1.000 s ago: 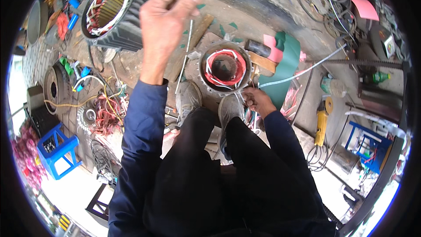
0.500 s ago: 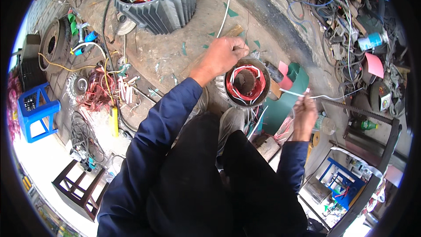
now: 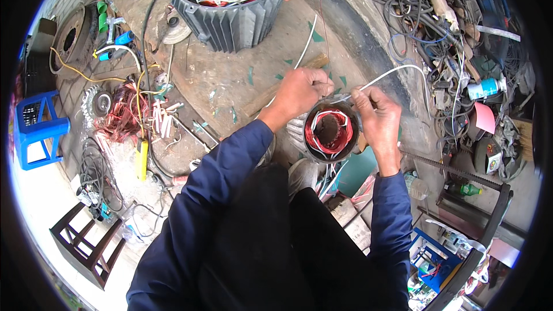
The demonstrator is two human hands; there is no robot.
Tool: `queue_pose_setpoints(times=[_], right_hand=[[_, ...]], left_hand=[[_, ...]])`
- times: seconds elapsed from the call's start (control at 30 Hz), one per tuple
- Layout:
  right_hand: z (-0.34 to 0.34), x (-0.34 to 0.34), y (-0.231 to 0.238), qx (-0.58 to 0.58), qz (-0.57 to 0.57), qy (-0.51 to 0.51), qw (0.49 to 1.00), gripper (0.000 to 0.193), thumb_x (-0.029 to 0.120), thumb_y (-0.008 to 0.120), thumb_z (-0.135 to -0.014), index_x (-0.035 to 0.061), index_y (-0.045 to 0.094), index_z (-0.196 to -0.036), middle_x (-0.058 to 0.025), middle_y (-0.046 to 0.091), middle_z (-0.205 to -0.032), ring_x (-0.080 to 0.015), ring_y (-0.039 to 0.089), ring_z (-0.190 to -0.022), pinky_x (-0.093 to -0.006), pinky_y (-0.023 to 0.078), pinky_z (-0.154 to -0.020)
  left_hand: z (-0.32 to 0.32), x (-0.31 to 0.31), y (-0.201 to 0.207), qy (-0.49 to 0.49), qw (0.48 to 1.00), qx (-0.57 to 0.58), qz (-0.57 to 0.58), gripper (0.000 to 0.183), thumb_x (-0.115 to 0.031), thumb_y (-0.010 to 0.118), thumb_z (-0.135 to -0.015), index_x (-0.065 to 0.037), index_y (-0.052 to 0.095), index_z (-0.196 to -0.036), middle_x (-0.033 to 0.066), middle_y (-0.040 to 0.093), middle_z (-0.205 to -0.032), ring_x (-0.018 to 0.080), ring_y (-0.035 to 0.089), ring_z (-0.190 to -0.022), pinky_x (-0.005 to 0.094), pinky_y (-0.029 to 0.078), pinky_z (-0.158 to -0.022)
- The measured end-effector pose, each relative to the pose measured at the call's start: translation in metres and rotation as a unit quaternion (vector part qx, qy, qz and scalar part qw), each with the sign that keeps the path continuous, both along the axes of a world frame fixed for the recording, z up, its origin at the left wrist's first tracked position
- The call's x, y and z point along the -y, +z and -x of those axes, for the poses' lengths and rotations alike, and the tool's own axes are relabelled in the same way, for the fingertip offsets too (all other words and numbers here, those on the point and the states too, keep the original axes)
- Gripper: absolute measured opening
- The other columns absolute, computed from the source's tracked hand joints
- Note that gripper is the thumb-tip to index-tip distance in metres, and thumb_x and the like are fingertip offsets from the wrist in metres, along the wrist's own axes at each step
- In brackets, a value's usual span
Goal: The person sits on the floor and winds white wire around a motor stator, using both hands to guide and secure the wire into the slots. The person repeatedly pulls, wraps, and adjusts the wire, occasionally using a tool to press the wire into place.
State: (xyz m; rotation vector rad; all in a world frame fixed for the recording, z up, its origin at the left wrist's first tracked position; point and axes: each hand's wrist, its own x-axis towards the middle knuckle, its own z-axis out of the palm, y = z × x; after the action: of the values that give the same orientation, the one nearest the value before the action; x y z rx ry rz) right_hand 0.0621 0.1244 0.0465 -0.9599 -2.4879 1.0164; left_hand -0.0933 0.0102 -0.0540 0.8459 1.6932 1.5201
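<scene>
The step in hand seems to be fine work with a white tube (image 3: 401, 68) and a thin wire (image 3: 322, 1), close above the small motor shell (image 3: 296, 132). The left grip (image 3: 295, 97) has its fingertips together, apparently pinched on the wire, which rises beyond them. The right grip (image 3: 381, 120) appears closed on the tube near its end; the rest bends away in an arc beyond this hand. Whether either touches the rim, I cannot tell. The next move calls for a light, steady pinch and good aim between two thin ends. The shell stands just below and between both grips, its mouth round, its side ribbed and grey, with red coils (image 3: 348, 133) inside, tied by white strips.
</scene>
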Motion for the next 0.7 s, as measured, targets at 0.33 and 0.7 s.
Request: queue_pose_setpoints(times=[0.33, 0.7], right_hand=[[0.015, 0.001, -0.014, 0.102, -0.065, 0.067, 0.990, 0.018, 0.018, 0.075, -0.100, -0.0006, 0.076, -0.100, -0.0151, 0.071, -0.081, -0.0215, 0.064, -0.073, -0.0372, 0.053, -0.070], [0.016, 0.007, -0.022, 0.104, -0.023, 0.055, 0.993, 0.019, 0.021, 0.074, -0.098, 0.0028, 0.077, -0.099, -0.0232, 0.073, -0.089, -0.0425, 0.070, -0.079, -0.0463, 0.055, -0.073]], left_hand=[[-0.006, -0.009, -0.013, 0.033, 0.999, 0.001, -0.030, 0.012, -0.017, 0.077, -0.093, -0.008, 0.080, -0.101, 0.0169, 0.076, -0.090, 0.0321, 0.074, -0.082, 0.0411, 0.056, -0.076], [-0.004, -0.002, -0.011, -0.004, 0.998, -0.012, -0.064, 0.015, -0.011, 0.074, -0.099, 0.002, 0.078, -0.106, 0.0096, 0.075, -0.087, 0.0126, 0.068, -0.081, 0.0324, 0.056, -0.076]])
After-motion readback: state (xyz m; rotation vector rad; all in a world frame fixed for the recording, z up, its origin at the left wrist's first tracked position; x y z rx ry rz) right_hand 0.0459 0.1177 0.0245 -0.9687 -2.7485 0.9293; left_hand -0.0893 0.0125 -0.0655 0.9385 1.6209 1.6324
